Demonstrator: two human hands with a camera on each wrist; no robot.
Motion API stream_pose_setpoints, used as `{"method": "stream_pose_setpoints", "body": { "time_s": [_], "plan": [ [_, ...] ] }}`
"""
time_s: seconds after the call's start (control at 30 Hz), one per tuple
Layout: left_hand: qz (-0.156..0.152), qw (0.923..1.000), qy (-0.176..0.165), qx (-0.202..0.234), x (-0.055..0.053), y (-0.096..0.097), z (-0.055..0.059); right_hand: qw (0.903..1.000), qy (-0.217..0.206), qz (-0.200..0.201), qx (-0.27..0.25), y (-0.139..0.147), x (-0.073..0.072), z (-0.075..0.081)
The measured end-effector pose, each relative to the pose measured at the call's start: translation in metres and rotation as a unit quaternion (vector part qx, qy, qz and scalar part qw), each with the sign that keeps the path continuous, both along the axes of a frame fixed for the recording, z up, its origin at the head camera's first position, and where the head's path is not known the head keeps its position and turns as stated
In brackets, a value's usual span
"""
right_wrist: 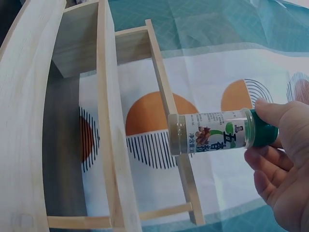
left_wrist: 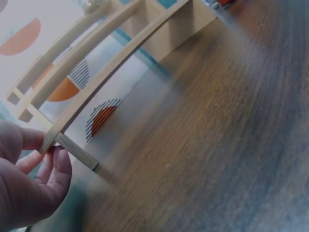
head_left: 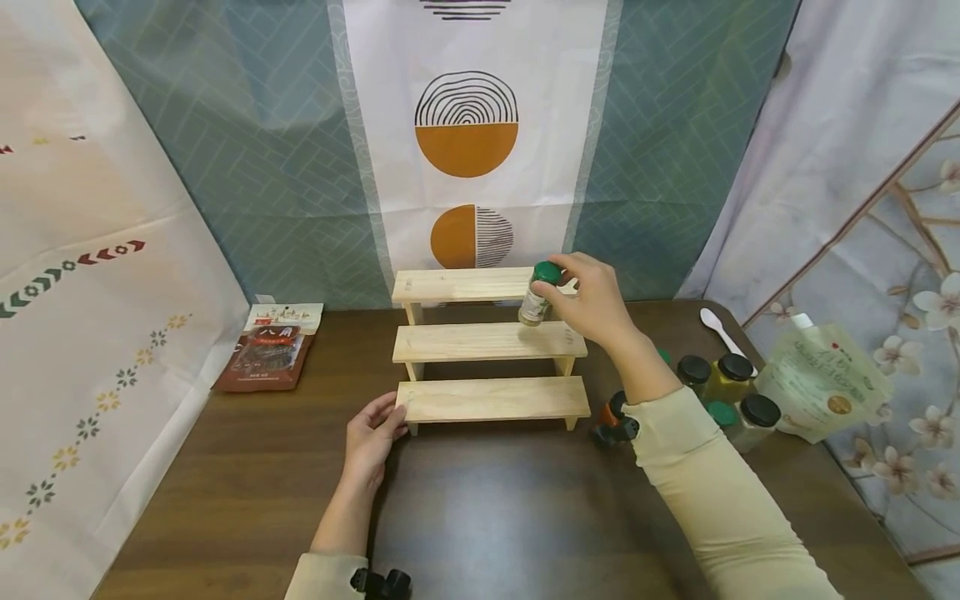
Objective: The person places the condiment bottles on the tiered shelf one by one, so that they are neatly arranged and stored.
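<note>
A three-tier wooden step rack stands in the middle of the brown table. My left hand pinches the left end of its lowest board between thumb and fingers, as the left wrist view also shows. By its green cap, my right hand holds a small clear spice jar. The jar's printed label faces the right wrist camera. In the head view the jar appears over the right part of the middle board; whether its base touches the wood I cannot tell.
Several capped jars stand at the right, partly hidden by my right forearm. Behind them are a white spoon and a pale green spouted pouch. At the back left lies a brown-red spice packet. Patterned cloths hang behind the table.
</note>
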State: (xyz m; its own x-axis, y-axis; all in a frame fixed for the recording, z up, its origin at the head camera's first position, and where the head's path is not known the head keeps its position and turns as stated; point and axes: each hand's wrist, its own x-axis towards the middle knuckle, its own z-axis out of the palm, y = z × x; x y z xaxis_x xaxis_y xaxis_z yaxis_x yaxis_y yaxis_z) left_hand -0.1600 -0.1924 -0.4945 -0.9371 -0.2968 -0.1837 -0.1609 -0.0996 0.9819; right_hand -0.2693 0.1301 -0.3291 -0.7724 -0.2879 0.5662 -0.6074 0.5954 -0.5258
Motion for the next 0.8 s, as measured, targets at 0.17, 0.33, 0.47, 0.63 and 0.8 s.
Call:
{"method": "stream_pose_setpoints", "body": {
  "time_s": [0.17,0.33,0.47,0.63,0.8],
  "plan": [
    [0.005,0.9999,0.009,0.0,0.001,0.0,-0.001,0.9999,-0.004,0.003,-0.013,-0.009,-0.004,0.005],
    [0.009,0.9998,0.015,0.001,0.0,0.0,-0.003,0.9997,0.005,0.012,-0.022,-0.02,-0.01,0.007],
    [0.012,0.9998,0.016,-0.001,0.001,-0.001,-0.004,0.9992,0.02,0.023,-0.025,-0.031,-0.015,0.011],
    [0.012,0.9998,0.015,-0.008,0.003,-0.001,-0.003,0.9991,0.02,0.03,-0.024,-0.042,-0.018,0.016],
    [0.004,0.9998,0.016,-0.01,0.004,0.001,0.0,0.9992,0.013,0.03,-0.021,-0.052,-0.023,0.019]
  ]
}}
